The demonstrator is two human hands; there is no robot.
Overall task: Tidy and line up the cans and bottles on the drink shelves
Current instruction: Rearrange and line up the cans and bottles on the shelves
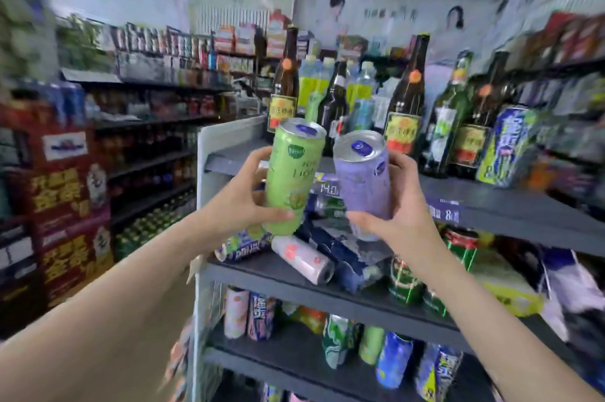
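Note:
My left hand (pixel 244 195) grips a tall green can (pixel 291 172), held upright in front of the grey drink shelves. My right hand (pixel 397 205) grips a tall purple can (pixel 363 179), tilted slightly left, its top close to the green can. Both cans hang in the air before the top shelf (pixel 491 202). On the middle shelf (pixel 288 277) below lie toppled cans: a pink can (pixel 302 257) on its side, a blue-and-green can (pixel 244 246), and a dark blue can (pixel 343 257). The lower shelf (pixel 294 355) has several cans, some leaning.
Tall brown and green bottles (pixel 406 107) stand along the top shelf, with a blue-green can (pixel 507 149) at the right. Red stacked cartons (pixel 65 198) stand at the left of the aisle. More stocked shelves (pixel 147 126) run along the far wall.

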